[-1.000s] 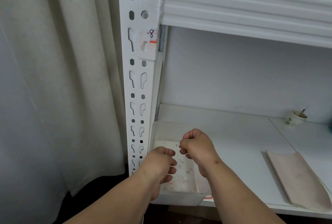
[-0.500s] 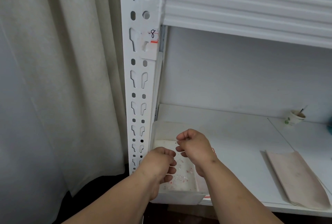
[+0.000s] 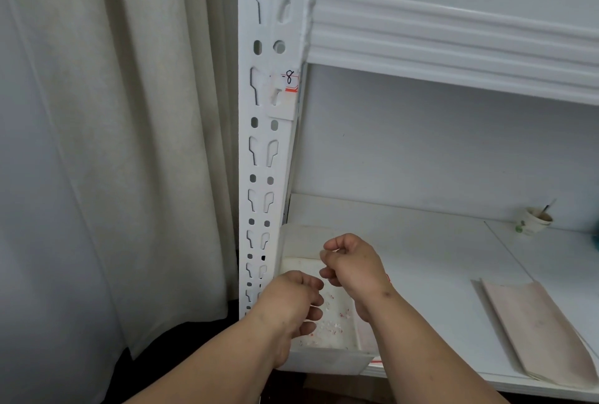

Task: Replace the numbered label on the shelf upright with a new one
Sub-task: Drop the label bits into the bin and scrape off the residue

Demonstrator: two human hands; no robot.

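— Label (image 3: 289, 82) first: what is it like, and where?

— Small white paper sticker with a handwritten black 8 and red-orange stripes under it, stuck flat on the shelf upright (image 3: 264, 157) just below the upper shelf beam (image 3: 453, 37). The numeral reads upright. Its long axis I cannot tell; its edges fade into the white paint.

— And the upright?

— White painted metal, standing vertical, punched with paired keyhole slots and round holes.

— The hands?

— Both are low over a translucent plastic bin (image 3: 327, 361) at the front left corner of the lower shelf (image 3: 437, 257). The left hand (image 3: 291, 303) has its fingers curled; whether it holds anything I cannot tell. The right hand (image 3: 351, 262) has thumb and forefinger pinched together, possibly on a tiny pale scrap, too small to be sure.

— Inside the bin?

— Small white and red paper bits scattered on its floor.

— Surroundings?

— Smooth white shelf board, a folded beige paper bag (image 3: 531, 329) lying flat on the right, a paper cup (image 3: 534, 221) at the back, and a cream curtain (image 3: 113, 144) hanging in soft folds to the left.
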